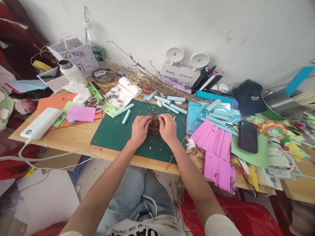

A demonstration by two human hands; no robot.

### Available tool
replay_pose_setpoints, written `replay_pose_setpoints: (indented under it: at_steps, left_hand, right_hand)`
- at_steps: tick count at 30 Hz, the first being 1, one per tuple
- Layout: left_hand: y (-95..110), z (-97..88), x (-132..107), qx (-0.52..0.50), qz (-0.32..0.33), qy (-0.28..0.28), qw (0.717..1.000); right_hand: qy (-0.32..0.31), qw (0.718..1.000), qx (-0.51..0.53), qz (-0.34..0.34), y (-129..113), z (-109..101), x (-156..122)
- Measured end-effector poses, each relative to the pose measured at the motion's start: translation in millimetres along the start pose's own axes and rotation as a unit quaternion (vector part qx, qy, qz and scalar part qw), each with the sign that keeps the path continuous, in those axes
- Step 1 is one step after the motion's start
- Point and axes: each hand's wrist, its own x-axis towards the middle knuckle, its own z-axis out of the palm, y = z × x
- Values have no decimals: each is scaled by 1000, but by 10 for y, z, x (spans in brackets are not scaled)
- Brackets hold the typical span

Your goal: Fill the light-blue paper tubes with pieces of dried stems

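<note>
A heap of brown, crumbled dried plant bits lies on a dark green cutting mat. At its left side my left hand has thumb and fingers pinched together on some of the bits. My right hand pinches in the same way at the heap's right side. Loose crumbs are scattered over the mat around both hands. Beyond them lie several rolled light-blue paper tubes. Another short tube rests to the left of my left hand.
Dry twigs stretch along the back, before a white emergency lamp. Pink paper strips, a black phone and more tubes are on the right. A white power bank, coloured paper and a bottle stand left.
</note>
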Motion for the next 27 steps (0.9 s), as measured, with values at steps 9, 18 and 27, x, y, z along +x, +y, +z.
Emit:
replay_pose_setpoints:
  at_steps: [9, 18, 27]
  left_hand:
    - [10, -30, 12, -12, -24, 48, 998]
    - [37, -33, 65, -11, -16, 50, 999]
    - [69, -5, 49, 4, 11, 5, 1000]
  right_hand:
    - [12, 1000, -22, 15, 8, -28, -6]
    - [-4, 1000, -20, -2, 9, -2, -25]
    - [-19, 1000, -17, -13, -6, 2, -24]
